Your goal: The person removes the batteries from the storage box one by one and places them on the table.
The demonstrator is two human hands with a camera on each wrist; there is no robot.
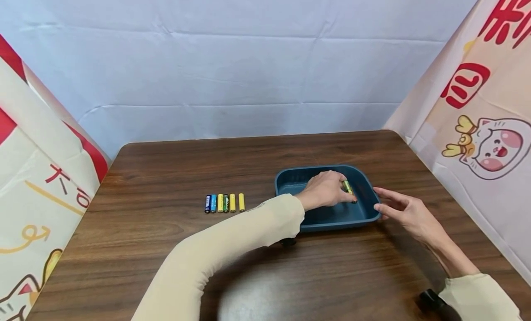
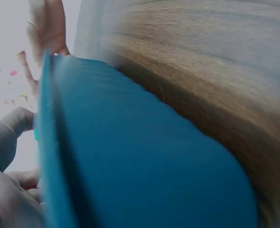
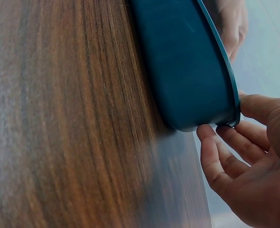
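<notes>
A dark blue rectangular tray (image 1: 336,227) stands on the right half of the table in the head view. Inside it, my left hand (image 1: 325,188) holds a small green and yellow battery (image 1: 347,187) with an orange end between thumb and fingers. At the tray's right end, my right hand (image 1: 408,215) grips the rim, which the right wrist view shows between the thumb (image 3: 261,108) and the fingers on the outer wall. The left wrist view mostly shows the tray's outer wall (image 2: 144,147), hiding the battery almost wholly.
To the left of the tray, several batteries (image 1: 220,203) lie side by side in a row, blue, yellow and green. The brown wooden table (image 1: 186,169) ends at a pale cloth backdrop (image 1: 249,72). Printed cloths (image 1: 469,173) hang at both sides.
</notes>
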